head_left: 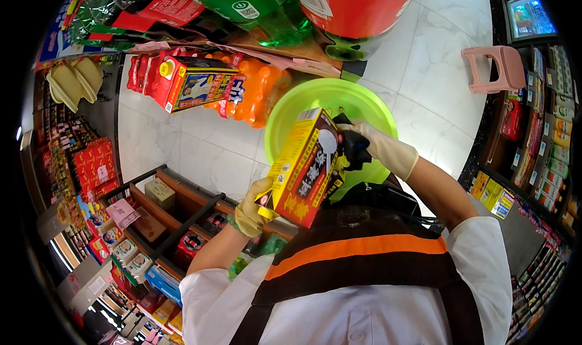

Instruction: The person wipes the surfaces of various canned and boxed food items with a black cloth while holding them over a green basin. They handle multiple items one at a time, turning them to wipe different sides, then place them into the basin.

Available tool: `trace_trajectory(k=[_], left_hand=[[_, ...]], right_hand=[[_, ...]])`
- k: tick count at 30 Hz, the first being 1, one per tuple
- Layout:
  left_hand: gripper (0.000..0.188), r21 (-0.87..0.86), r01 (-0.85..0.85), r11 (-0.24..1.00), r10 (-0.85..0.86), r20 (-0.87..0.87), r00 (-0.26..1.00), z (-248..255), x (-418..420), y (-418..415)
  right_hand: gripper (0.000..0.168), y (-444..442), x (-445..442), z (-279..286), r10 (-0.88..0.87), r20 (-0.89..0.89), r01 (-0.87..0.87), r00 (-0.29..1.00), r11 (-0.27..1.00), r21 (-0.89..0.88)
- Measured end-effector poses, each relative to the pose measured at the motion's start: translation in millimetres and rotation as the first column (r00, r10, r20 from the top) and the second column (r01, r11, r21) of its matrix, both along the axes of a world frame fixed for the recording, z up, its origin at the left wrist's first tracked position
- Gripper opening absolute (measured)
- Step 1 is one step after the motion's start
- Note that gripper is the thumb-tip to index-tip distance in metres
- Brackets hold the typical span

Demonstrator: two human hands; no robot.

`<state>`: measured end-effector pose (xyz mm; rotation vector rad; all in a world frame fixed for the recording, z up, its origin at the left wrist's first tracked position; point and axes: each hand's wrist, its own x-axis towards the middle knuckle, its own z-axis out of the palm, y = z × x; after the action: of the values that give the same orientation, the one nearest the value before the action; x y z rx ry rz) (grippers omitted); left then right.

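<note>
A yellow, red and brown drink carton [304, 167] with a yellow cap lies tilted in front of my chest. My left hand [255, 208], in a pale rubber glove, grips its capped end. At the carton's far side, my right hand [363, 138], gloved too, is closed on a crumpled black cloth [355, 150] held against or close to the carton. Beneath both hands stands a lime-green plastic basin [384, 113]; the carton hides part of its inside. Another carton [200, 82], with a yellow cap, rests on packs of orange drink bottles [254, 92] to the upper left.
Large soda bottles [273, 8] stand on a wooden shelf edge [291, 49] ahead. A pink plastic stool [498, 67] is at the right, by stocked shelves [536, 131]. A dark-framed display rack [182, 213] with boxes is close on my left. White floor tiles [209, 149] lie between.
</note>
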<state>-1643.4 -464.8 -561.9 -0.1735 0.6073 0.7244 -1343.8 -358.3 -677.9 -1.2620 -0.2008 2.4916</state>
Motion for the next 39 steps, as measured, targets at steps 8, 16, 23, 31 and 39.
trace_trajectory(k=[8,16,23,31,39], left_hand=[[0.072,0.01,-0.096,0.995,0.097,-0.057,0.994,16,23,20],[0.067,-0.115,-0.109,0.987,0.101,-0.068,0.993,10,24,2],[0.071,-0.031,-0.065,0.997,0.063,-0.055,0.997,-1,12,-10],[0.076,0.275,0.33,0.903,-0.204,-0.404,0.892,40,1,22],[0.121,-0.089,0.976,0.199,0.149,-0.982,-0.12,67,43,58]], right_hand=[[0.036,-13,-12,88,-0.239,0.521,-0.242,0.82,0.68,0.693],[0.059,-17,-56,146,-0.177,0.434,-0.457,0.883,-0.126,0.88],[0.035,19,-37,65,-0.494,0.413,-0.402,0.765,0.135,0.906],[0.031,-4,-14,50,-0.152,0.441,-0.058,0.885,0.903,0.426],[0.065,-5,-28,104,-0.328,-0.178,0.324,0.928,0.944,-0.056]])
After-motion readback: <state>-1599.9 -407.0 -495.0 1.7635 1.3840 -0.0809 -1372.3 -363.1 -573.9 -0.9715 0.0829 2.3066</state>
